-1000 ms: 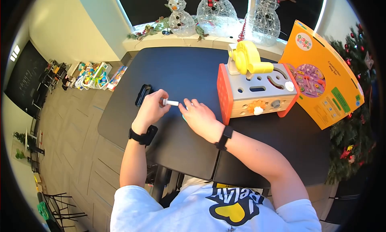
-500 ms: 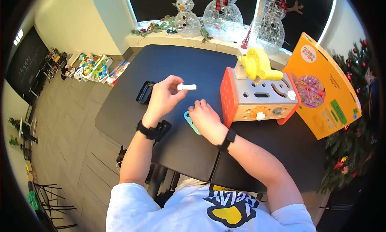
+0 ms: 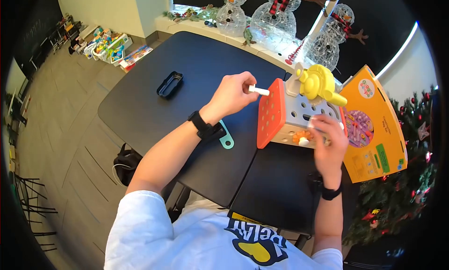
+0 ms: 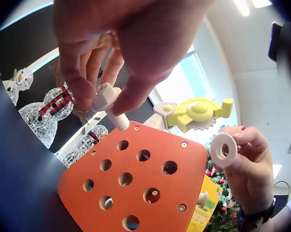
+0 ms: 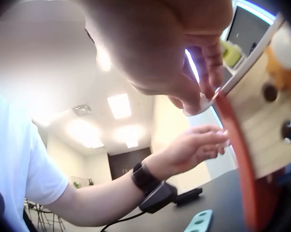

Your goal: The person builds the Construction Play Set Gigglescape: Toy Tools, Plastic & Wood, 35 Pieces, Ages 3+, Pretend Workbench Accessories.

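My left hand (image 3: 234,94) pinches a white threaded bolt (image 3: 259,90) by its head, close to the red side panel (image 3: 272,113) of the wooden toy box. In the left wrist view the bolt (image 4: 119,120) points at the panel's upper edge, above its round holes; whether they touch, I cannot tell. My right hand (image 3: 331,146) is in front of the box, and in the left wrist view its fingers pinch a white ring-shaped piece (image 4: 223,151). On the box are a yellow saw-like part (image 3: 318,83) and an orange gear (image 3: 301,137).
A teal strip with holes (image 3: 227,141) lies on the dark table (image 3: 206,167), left of the box. Farther left sits a black case (image 3: 170,85). An orange carton (image 3: 374,129) leans behind the box at the right. Wire snowmen (image 3: 276,17) stand on the windowsill.
My left hand has carried the bolt rightward to the red panel. The right hand has left the teal strip and moved right to the front of the box. The head view has shifted.
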`<state>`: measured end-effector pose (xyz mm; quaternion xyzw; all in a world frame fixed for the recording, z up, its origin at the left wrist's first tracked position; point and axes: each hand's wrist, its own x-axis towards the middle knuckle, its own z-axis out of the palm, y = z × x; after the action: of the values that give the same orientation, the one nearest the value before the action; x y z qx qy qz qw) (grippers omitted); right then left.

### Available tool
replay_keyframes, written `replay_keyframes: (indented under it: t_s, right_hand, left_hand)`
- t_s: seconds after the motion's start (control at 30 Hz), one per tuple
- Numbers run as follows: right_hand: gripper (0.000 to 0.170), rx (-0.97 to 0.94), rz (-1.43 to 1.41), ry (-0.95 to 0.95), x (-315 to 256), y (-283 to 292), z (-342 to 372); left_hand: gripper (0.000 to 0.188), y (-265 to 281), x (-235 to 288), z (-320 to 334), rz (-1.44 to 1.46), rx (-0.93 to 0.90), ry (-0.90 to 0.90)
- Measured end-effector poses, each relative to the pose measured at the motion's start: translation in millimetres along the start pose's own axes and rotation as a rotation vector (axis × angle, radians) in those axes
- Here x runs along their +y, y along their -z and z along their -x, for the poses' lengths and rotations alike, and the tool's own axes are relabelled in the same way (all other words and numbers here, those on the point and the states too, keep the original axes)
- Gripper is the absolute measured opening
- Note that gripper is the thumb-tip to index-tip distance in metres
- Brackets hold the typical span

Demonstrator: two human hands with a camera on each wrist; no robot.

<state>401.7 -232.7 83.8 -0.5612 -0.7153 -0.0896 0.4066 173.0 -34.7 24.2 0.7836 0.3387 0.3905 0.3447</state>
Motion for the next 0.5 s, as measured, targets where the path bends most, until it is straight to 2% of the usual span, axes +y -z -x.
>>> replay_keyframes:
  t_s: [0.2,0.43,0.5]
  right_hand:
    - [0.018,0.015,-0.076,-0.182,57.0,21.4,12.0]
    - [0.017,0.061,-0.104,-0.2,56.0,12.2,21.9]
    - [0.017,0.063,-0.105,-0.196,56.6,12.8,21.3]
  left_hand:
    - [0.03,-16.1,3.5,-6.4,-0.02,0.023,-0.047]
    - [0.032,-33.5,10.3,-10.7,-0.028,0.01,-0.097]
    - [0.031,-38.0,18.2,-9.3,0.017,-0.013,0.005]
